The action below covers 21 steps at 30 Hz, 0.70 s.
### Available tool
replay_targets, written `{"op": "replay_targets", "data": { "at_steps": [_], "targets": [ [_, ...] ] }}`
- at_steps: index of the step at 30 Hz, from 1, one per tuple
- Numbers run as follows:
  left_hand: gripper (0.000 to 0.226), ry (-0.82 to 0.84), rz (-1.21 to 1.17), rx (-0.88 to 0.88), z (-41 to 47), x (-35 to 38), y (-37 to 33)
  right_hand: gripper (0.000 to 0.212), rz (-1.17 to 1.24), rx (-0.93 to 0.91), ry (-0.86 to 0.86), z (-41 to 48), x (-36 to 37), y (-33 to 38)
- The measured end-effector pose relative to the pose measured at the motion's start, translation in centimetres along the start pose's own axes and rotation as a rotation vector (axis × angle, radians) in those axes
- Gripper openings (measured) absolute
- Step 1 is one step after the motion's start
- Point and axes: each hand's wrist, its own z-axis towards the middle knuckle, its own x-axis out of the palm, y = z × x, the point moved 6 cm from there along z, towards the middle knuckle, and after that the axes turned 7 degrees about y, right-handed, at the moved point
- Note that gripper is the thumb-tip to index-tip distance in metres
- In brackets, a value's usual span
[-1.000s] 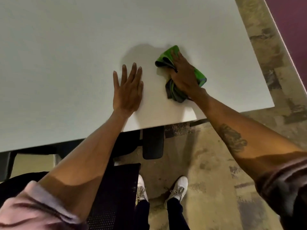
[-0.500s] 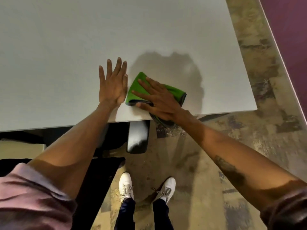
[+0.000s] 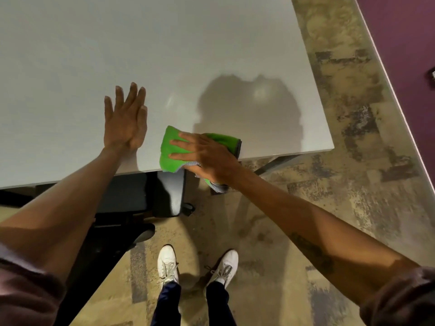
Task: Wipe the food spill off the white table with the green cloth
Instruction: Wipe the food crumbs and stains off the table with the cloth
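Observation:
The green cloth (image 3: 170, 152) lies bunched at the near edge of the white table (image 3: 164, 55), part of it hanging over the edge. My right hand (image 3: 207, 156) presses down on the cloth, fingers spread and pointing left. To its left my left hand (image 3: 126, 118) rests flat on the tabletop, fingers together, holding nothing. I see no food spill on the table surface; a faint shiny patch (image 3: 260, 92) shows inside the shadow beyond the cloth.
A dark office chair (image 3: 131, 198) with an armrest (image 3: 170, 194) is tucked under the table's near edge. My white shoes (image 3: 168, 262) stand on the mottled carpet. A table leg (image 3: 275, 162) runs under the right corner. A purple wall (image 3: 404, 43) stands at right.
My right hand has dragged the cloth from farther out on the table back toward me to the near edge, where it now overhangs. My left hand has stayed flat on the table.

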Motion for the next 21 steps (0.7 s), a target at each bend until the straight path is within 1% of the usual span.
{"op": "replay_targets", "data": {
  "at_steps": [4, 6, 12, 16, 21],
  "targets": [
    [0.056, -0.002, -0.004, 0.003, 0.0, 0.2, 0.4, 0.039, 0.023, -0.066, 0.018, -2.9, -1.0, -1.8],
    [0.056, -0.001, -0.013, 0.000, 0.1, 0.3, 0.5, 0.037, 0.063, -0.050, 0.032, -4.5, -1.6, -3.1],
    [0.057, 0.009, -0.019, -0.012, 0.0, 0.1, 0.4, 0.040, 0.055, 0.052, 0.057, -10.2, -3.5, -7.9],
    [0.057, 0.022, -0.007, -0.019, -0.1, -0.2, 0.1, 0.039, 0.098, 0.114, 0.007, -12.2, -4.2, -9.3],
    [0.056, 0.032, -0.015, -0.030, 0.1, -0.6, -0.2, 0.038, 0.114, 0.173, -0.077, -11.6, -4.0, -7.8]
  ]
}}
